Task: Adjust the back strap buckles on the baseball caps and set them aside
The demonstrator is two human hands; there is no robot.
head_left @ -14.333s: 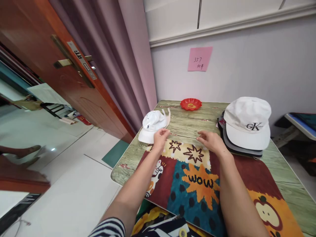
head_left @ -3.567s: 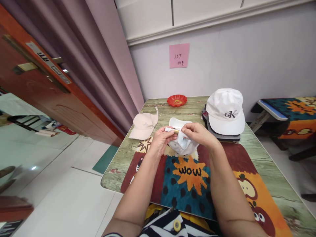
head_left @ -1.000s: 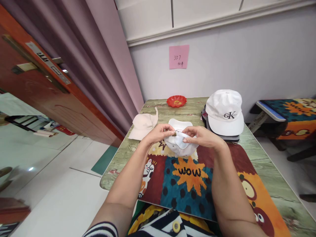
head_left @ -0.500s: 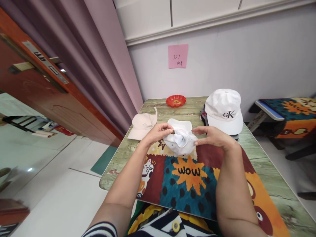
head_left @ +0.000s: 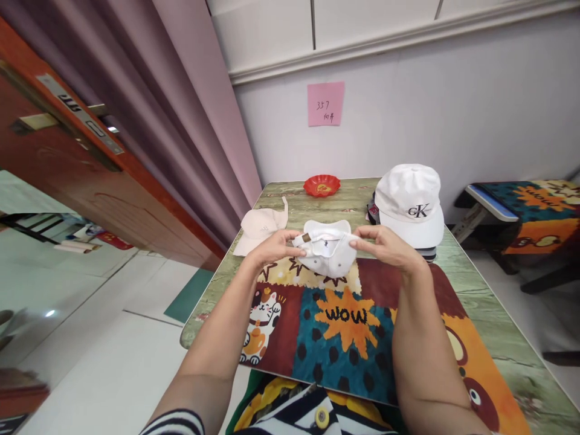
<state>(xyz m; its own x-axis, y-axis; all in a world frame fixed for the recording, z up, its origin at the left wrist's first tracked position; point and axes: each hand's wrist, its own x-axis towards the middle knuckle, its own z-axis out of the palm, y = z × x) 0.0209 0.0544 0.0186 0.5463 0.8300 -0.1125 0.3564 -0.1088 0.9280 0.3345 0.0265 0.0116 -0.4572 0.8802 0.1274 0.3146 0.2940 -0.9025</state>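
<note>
A white baseball cap [head_left: 333, 263] is between my two hands above the patterned mat, its brim pointing away from me and its back opening facing me. My left hand [head_left: 280, 248] pinches the cap's strap end, near the brown fastener, at the left side. On the right, the thumb and fingers of my right hand [head_left: 383, 244] grip the cap's edge. A pale pink cap [head_left: 260, 226] with a loose strap lies just beyond my left hand. Behind my right hand, a white cap with black letters [head_left: 410, 196] tops a stack of darker caps.
A red scalloped dish [head_left: 321, 186] sits at the table's far edge by the wall. The colourful mat [head_left: 312, 356] covers the near part of the green wood-patterned table [head_left: 211, 308]. A wooden door [head_left: 109, 199] stands to the left, another table [head_left: 493, 202] to the right.
The cap's back opening has spread and now faces me more. My left hand has moved slightly left, drawing the strap out to the side.
</note>
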